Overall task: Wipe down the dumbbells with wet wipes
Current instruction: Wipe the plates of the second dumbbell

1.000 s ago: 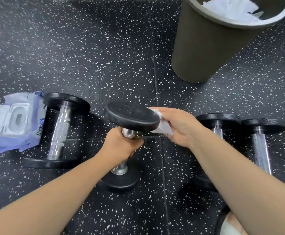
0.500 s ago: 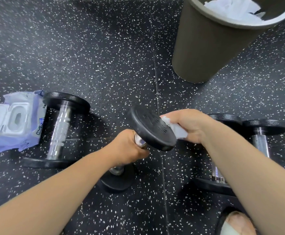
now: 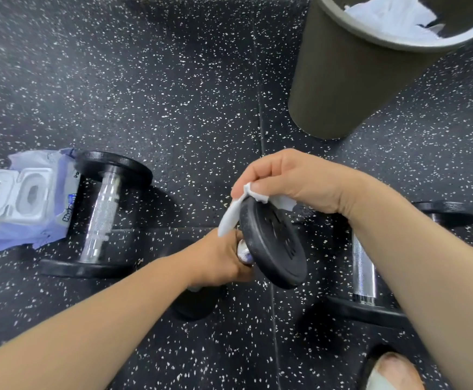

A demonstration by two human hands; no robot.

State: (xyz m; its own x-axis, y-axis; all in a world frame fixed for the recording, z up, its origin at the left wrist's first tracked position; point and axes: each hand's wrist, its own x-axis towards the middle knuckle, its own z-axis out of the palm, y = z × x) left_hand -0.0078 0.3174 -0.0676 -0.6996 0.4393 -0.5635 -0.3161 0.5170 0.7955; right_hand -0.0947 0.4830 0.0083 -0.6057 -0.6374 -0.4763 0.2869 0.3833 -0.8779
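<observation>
**Held Dumbbell: Upper Plate Under the Wipe**

Your left hand [image 3: 218,260] grips the chrome handle of the held dumbbell [image 3: 274,246], with the fingers curled round the bar just under the upper plate. The dumbbell is tilted, with its upper plate leaning toward your right. Its lower plate sits low near the speckled floor [image 3: 173,108] — you cannot tell whether it touches. Your right hand [image 3: 300,181] pinches the wet wipe [image 3: 229,218] against the top edge of the upper plate. Part of the wipe hangs down the plate's left side, toward your left hand.

A second dumbbell [image 3: 100,218] lies on the floor to your left, with its handle pointing away from you. The wipes pack [image 3: 24,198] lies just beside its far plate, with the lid flipped open. To your right, a third dumbbell [image 3: 363,274] lies on the floor, partly hidden by your right forearm. The plate of a fourth dumbbell [image 3: 446,212] shows beyond it. The bin [image 3: 342,80] stands on the floor ahead and to the right — crumpled white wipes lie inside it.
</observation>
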